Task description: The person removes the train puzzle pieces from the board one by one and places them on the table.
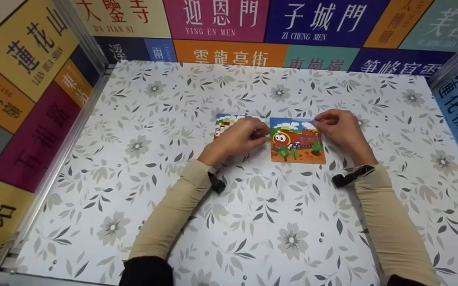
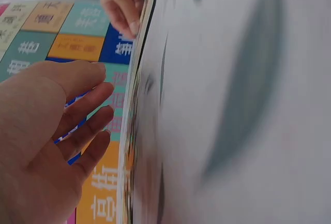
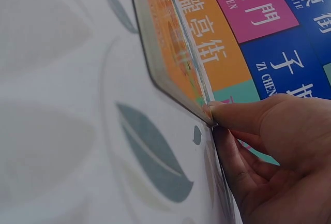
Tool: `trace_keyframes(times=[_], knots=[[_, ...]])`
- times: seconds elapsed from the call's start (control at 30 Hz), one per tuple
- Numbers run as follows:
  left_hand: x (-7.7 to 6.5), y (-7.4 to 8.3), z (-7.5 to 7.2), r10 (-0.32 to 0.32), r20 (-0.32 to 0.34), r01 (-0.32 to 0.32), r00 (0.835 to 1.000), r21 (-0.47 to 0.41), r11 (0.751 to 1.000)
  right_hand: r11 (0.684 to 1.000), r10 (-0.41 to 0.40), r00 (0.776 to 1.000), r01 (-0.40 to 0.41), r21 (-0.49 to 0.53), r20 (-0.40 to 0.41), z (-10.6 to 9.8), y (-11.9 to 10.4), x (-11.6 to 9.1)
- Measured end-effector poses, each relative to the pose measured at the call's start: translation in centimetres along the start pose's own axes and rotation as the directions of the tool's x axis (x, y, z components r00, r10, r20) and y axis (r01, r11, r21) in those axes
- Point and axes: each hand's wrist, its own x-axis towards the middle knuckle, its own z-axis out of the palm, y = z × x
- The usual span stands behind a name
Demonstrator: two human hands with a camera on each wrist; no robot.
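A square picture board (image 1: 297,149) lies on the tabletop, showing a red cartoon train under a blue sky. Its thick pale edge (image 3: 155,63) shows in the right wrist view. At its upper right corner, my right hand (image 1: 340,126) pinches it between thumb and fingers. My left hand (image 1: 240,137) hovers just left of this board, thumb and fingers apart and loosely bent, holding nothing; the left wrist view shows the gap between the fingertips (image 2: 106,111). Partly covered by the left hand is a second colourful picture board (image 1: 222,124).
The table (image 1: 268,206) has a white covering printed with grey flowers and leaves. Upright panels (image 1: 217,20) with coloured place-name blocks stand along its back and sides. A metal rail (image 1: 60,147) runs down the left edge.
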Motion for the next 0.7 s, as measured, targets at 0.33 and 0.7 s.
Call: trace_keyframes(times=[0.33,0.7], knots=[[2.6,2.7,2.8,0.062,0.116,-0.063,0.991,-0.003,0.998,1.0,0.016,1.0,-0.016,0.009,0.022,-0.1,0.0,0.0],[5.0,4.3,4.6,0.065,0.203,-0.079,0.977,0.061,0.995,0.999,-0.036,0.999,0.036,0.012,-0.004,-0.2,0.2,0.0]])
